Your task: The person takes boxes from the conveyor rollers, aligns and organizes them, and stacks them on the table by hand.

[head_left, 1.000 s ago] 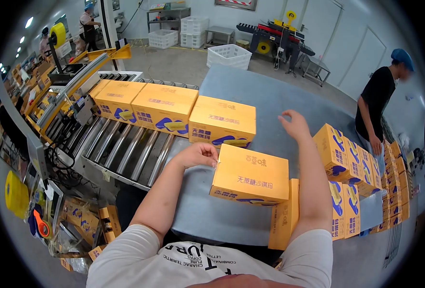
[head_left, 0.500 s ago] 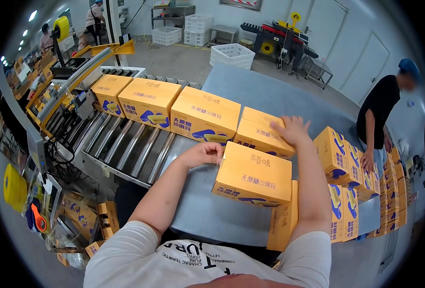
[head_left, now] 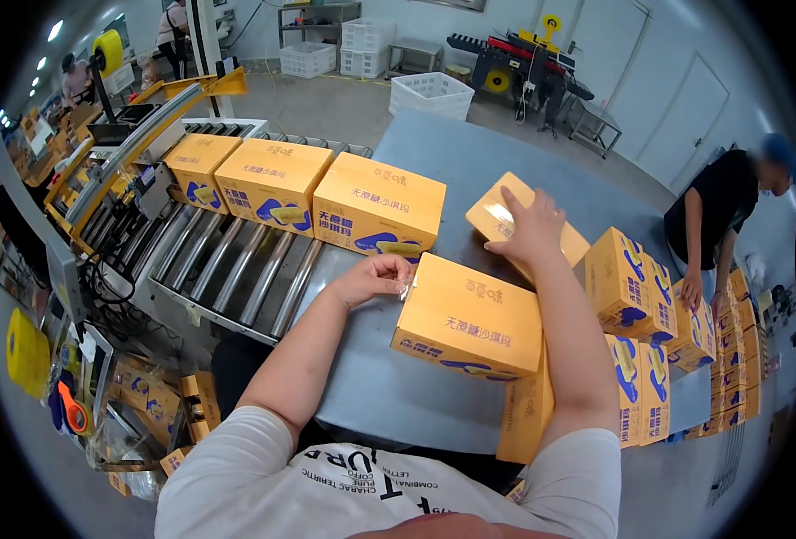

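Note:
My left hand (head_left: 378, 277) is closed in a pinch at the left end of a yellow printed carton (head_left: 474, 319). A small shiny clear strip, like tape, shows at its fingertips. My right hand (head_left: 533, 229) grips another yellow carton (head_left: 499, 199) beyond the first one, with thumb and fingers spread across it. That carton is turned at an angle, its plain glossy face showing. Part of it is hidden behind my hand and the nearer carton. Under my right forearm stands one more yellow carton (head_left: 526, 415), partly covered by the nearer one.
Three cartons stand in a row on the left, the nearest one (head_left: 380, 202) at the end of the roller conveyor (head_left: 236, 260). More cartons (head_left: 618, 278) are stacked right on the grey table (head_left: 434, 153). A person in black (head_left: 717, 211) handles cartons there.
My right hand has turned the far carton away from the conveyor row, opening a gap. My left hand stays by the near carton's end. The person at right has leaned and reached lower.

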Available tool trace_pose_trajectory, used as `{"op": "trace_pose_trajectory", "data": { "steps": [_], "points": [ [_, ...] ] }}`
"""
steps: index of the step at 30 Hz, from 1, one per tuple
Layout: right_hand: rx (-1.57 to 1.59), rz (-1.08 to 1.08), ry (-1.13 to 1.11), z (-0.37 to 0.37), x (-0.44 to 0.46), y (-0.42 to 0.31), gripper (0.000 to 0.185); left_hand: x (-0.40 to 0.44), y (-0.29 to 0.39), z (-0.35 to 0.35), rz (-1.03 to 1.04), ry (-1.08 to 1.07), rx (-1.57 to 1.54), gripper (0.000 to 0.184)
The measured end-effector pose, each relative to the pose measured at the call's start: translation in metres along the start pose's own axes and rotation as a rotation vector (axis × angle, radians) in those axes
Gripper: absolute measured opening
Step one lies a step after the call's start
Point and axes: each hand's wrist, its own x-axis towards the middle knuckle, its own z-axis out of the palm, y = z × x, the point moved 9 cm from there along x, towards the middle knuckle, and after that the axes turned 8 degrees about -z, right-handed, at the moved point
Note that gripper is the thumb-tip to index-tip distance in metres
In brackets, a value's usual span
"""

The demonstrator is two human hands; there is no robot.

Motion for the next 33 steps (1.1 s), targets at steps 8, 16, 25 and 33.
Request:
{"op": "trace_pose_trajectory", "data": {
  "steps": [8,16,25,33],
  "points": [
    [0.174,0.302,-0.368,0.058,0.006,0.08,0.062,-0.001,-0.001,-0.001,-0.058,0.026,-0.014,0.018],
    [-0.171,0.845,-0.378,0.069,-0.048,0.194,0.057,0.0,-0.004,-0.001,-0.168,0.0,-0.027,0.023],
    [-0.004,0.584,-0.145,0.042,-0.012,0.129,0.047,0.008,-0.001,0.005,-0.153,0.035,-0.017,0.017],
    [0.268,0.189,0.138,0.04,0.021,0.091,0.045,0.0,0.006,0.015,-0.172,0.145,0.26,0.038]
  ]
}}
